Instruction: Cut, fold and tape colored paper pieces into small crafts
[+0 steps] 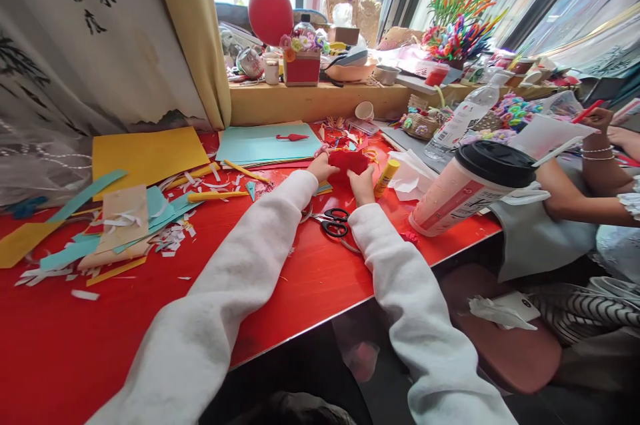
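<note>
Both arms, in pale sleeves, reach out over the red table (300,291). A deep red piece with a wavy edge (349,162) is between my hands; whether it is paper or cloth I cannot tell. My left hand (323,168) is closed on its left side. Closed on its lower right side is my right hand (363,186). Black-handled scissors (334,223) lie on the table between my wrists. Just right of my right hand is a yellow glue stick (387,177). Behind my hands, a small red cut-out (292,137) rests on light blue sheets (250,143).
Paper strips and scraps (165,211) litter the left, near a yellow sheet (150,155). A lidded drink cup (465,191) and a plastic bottle (467,115) stand at right. Another person's hand (595,125) holds a red pen there. Crafts and a balloon (271,13) crowd the sill.
</note>
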Tool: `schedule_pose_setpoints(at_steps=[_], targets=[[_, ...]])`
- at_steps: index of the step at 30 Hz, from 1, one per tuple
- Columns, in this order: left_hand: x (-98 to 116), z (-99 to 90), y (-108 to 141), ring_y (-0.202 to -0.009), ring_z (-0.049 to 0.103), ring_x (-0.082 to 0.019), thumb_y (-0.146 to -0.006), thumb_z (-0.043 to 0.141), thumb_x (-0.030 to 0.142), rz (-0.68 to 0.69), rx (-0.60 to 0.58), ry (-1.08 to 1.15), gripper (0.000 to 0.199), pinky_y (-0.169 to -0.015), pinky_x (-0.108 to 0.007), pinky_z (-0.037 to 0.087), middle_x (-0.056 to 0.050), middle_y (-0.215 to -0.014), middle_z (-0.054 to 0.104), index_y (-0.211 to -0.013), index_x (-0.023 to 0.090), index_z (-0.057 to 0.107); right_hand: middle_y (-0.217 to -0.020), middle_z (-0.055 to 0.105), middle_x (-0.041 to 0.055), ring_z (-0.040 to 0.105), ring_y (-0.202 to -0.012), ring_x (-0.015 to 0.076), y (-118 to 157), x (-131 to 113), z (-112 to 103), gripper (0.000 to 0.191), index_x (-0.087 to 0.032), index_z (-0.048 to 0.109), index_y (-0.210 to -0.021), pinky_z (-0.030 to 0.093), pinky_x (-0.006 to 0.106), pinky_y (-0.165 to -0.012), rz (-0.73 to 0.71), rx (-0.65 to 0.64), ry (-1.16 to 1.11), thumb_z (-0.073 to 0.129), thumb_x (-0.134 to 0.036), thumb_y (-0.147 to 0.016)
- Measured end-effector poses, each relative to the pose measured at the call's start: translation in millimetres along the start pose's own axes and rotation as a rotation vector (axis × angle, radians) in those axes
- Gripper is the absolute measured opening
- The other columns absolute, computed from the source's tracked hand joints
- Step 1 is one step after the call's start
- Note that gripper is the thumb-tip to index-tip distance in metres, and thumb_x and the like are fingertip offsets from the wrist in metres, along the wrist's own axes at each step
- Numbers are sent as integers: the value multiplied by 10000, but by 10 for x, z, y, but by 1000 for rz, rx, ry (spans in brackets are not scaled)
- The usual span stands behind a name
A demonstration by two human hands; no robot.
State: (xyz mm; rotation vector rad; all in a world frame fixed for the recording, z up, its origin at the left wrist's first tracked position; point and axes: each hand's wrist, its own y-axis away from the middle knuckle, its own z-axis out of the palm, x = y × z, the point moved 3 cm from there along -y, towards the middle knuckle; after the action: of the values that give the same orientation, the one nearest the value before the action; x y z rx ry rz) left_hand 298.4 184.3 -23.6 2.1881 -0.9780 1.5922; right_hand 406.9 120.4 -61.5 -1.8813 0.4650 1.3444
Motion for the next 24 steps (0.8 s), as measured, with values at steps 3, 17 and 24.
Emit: schedule_pose_setpoints(at_steps=[3,17,24], targets=[[-13,14,-12,-1134,461,-283,-638,569,78,21,50,-45,555,-1010,-409,329,-154,-1131,522,-1176,62,435,-1018,567,102,537,-992,201,2,4,-15,388,-183,373,-1012,441,385,-868,76,10,10,559,-195,-672],[54,14,11,-1267,309,-208,-604,403,-61,360,-8,-257,666,-1087,-341,204,-71,-1326,418,-1233,159,421,-1319,363,125,360,-1233,172,143,-338,-103,651,-191,245,-1242,284,397,-1033,-67,-15,-3,523,-126,-657],[52,-21,20,-1145,391,-250,-612,554,63,317,41,-194,516,-1037,-370,265,-121,-1169,477,-1119,108,471,-1244,407,76,374,-1198,159,191,-472,-141,529,-234,365,-1151,289,379,-1025,-207,-46,86,445,-61,-657]])
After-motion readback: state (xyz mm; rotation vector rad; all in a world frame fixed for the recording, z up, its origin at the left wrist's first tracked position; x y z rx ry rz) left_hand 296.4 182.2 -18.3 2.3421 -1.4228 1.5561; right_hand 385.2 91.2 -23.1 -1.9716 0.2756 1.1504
